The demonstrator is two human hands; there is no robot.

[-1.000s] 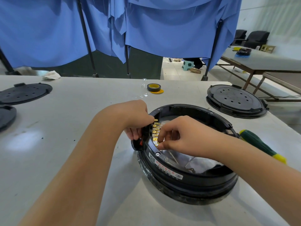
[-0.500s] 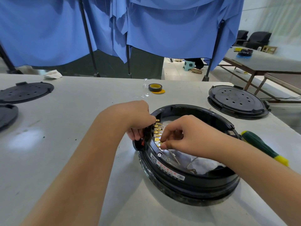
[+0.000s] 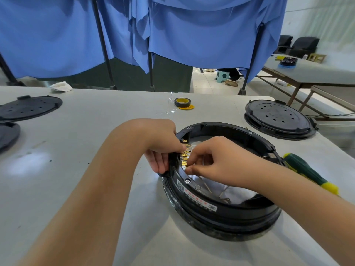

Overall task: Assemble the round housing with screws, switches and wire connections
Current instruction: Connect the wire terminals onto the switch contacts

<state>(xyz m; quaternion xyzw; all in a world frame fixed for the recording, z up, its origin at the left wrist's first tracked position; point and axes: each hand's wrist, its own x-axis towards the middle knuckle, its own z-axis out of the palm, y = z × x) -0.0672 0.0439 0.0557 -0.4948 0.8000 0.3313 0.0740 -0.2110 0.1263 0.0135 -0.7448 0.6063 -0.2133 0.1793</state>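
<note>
Left hand (image 3: 163,150) fingers clamp the black switch block on the round black plastic housing (image 3: 221,189); right hand (image 3: 215,160) fingers pinch at brass terminals (image 3: 184,156). Push each connector squarely, bracing firmly.

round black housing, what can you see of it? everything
The round housing is a black plastic ring, open on top, sitting flat on the grey table. Screws dot its rim; a printed label runs along the near wall. Brass terminals line its left inner wall, white lining shows inside. Left hand grips that wall outside; right hand pinches at the terminals.

Black-and-yellow tape roll (image 3: 182,102), green-handled screwdriver (image 3: 307,172), crumpled white rag (image 3: 61,86), blue curtains (image 3: 201,31), green stool (image 3: 222,76)
</note>
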